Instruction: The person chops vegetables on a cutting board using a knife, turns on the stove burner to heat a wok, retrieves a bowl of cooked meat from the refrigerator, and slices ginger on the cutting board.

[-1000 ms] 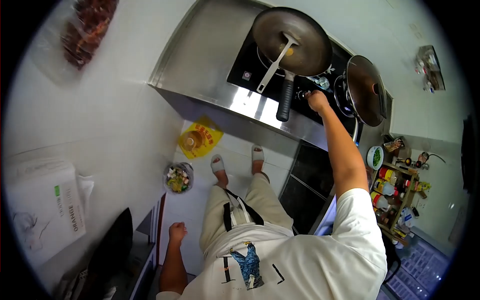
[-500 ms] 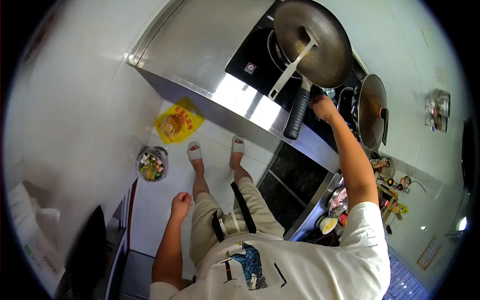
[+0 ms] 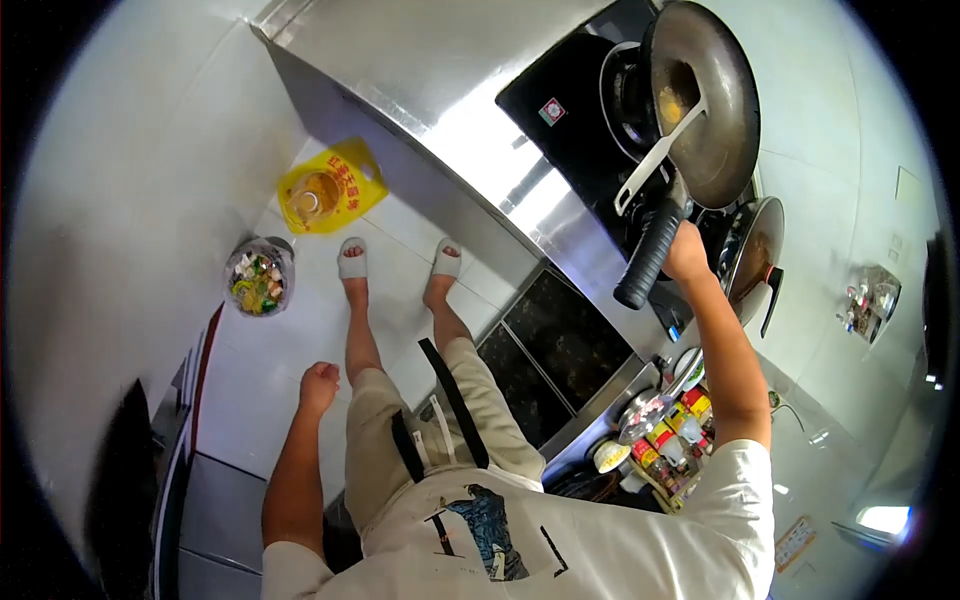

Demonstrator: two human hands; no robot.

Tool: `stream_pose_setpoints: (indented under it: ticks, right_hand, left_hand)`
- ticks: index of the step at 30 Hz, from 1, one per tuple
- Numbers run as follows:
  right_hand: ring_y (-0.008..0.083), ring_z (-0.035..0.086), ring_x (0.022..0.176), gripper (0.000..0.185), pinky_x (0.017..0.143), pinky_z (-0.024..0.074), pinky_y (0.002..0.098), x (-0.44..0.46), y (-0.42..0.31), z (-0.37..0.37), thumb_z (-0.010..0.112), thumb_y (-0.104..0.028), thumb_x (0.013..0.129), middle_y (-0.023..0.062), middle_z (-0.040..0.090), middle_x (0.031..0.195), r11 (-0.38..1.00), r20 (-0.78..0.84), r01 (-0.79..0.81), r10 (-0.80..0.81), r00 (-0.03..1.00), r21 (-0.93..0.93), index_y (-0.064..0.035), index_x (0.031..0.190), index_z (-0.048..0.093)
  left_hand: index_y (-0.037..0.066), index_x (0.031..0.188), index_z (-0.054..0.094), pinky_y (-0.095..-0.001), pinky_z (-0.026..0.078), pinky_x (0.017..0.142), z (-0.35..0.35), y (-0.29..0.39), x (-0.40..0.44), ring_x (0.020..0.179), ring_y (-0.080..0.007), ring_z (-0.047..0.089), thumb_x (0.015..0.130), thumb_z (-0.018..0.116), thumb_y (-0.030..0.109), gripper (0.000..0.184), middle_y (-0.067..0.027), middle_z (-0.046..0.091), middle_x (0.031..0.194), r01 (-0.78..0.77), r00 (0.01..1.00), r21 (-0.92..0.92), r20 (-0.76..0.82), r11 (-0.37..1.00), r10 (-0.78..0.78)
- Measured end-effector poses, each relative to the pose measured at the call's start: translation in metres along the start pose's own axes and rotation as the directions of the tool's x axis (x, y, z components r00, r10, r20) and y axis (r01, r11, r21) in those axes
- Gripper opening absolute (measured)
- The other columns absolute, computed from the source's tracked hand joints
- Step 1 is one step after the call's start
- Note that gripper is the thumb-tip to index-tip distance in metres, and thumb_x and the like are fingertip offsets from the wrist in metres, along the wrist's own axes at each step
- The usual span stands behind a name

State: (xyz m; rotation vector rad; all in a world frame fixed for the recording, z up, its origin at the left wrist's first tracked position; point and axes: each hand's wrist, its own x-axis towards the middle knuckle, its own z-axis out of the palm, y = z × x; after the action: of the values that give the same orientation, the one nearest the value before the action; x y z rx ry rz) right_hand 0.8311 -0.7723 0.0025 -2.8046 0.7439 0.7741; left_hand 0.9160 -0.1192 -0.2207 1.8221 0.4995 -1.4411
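With twelve at the top of the head view, the wok (image 3: 725,130) sits over the burner on the black cooktop (image 3: 555,75), which is set in the steel desk (image 3: 400,50). From the right hand (image 3: 688,252), the wok's bowl lies at twelve o'clock and its black handle (image 3: 650,258) close by at nine. The handle's long axis runs from the bowl out toward seven o'clock, its free end pointing to the desk's front edge. A spatula (image 3: 650,172) leans in the bowl, its own handle also slanting toward seven, and a small yellowish patch (image 3: 672,103) shows at the bottom.

The right hand is plainly the nearer one. Its fingers are hidden around the wok handle and the cooktop's edge, so I cannot tell whether they are spread, pressed together or pinching anything, or whether they touch the handle. A lidded pan (image 3: 757,245) stands at its three o'clock.

The left hand (image 3: 320,388) hangs over the floor, fingers folded loosely in with nothing seen in them; the wok is well apart, toward two o'clock.
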Motion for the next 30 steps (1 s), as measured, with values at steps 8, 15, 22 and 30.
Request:
stream_pose_setpoints:
  ticks: [8,15,22,30]
  right_hand:
    - [0.0398,0.059,0.087,0.024,0.076,0.0474,0.0434,-0.001,0.013,0.001,0.060,-0.026,0.086,0.0194,0.062,0.087,0.994,0.030,0.050,-0.047,0.998,-0.099,-0.0054,0.097,0.060]
    - [0.0424,0.056,0.078,0.020,0.070,0.0459,0.0452,-0.002,-0.005,-0.009,0.063,-0.019,0.085,0.0210,0.057,0.078,0.995,-0.037,0.088,-0.090,0.995,-0.056,-0.0058,0.097,0.056]
    - [0.0410,0.057,0.073,0.021,0.067,0.0472,0.0433,-0.001,0.011,-0.002,0.064,-0.018,0.085,0.0200,0.057,0.077,0.942,-0.126,0.291,-0.313,0.941,-0.165,-0.0010,0.094,0.055]
    - [0.0320,0.062,0.096,0.024,0.084,0.0500,0.0375,-0.003,0.031,0.012,0.064,-0.010,0.073,0.0116,0.065,0.106,0.990,-0.036,0.062,-0.067,0.997,-0.129,-0.0107,0.096,0.069]
  left_hand:
    - [-0.002,0.088,0.060,-0.0260,0.045,0.055,0.026,0.027,0.001,0.058,-0.0109,0.052,0.091,0.057,0.018,0.020,-0.0027,0.059,0.069,-0.080,0.997,0.100,0.019,0.992,0.078]
    - [-0.003,0.095,0.060,-0.0284,0.049,0.062,0.032,0.023,0.005,0.066,-0.0149,0.057,0.089,0.057,0.015,0.019,-0.0068,0.062,0.080,-0.022,0.997,0.032,0.074,0.999,0.019]
    - [-0.002,0.095,0.060,-0.0278,0.048,0.062,0.032,0.018,0.004,0.065,-0.0144,0.056,0.090,0.055,0.016,0.020,-0.0072,0.063,0.080,0.029,0.997,0.060,0.065,0.998,-0.033]
    - [-0.002,0.091,0.060,-0.0281,0.046,0.059,0.034,0.010,0.006,0.061,-0.0145,0.055,0.091,0.055,0.019,0.021,-0.0058,0.061,0.075,-0.006,0.999,0.058,0.033,0.998,0.004]
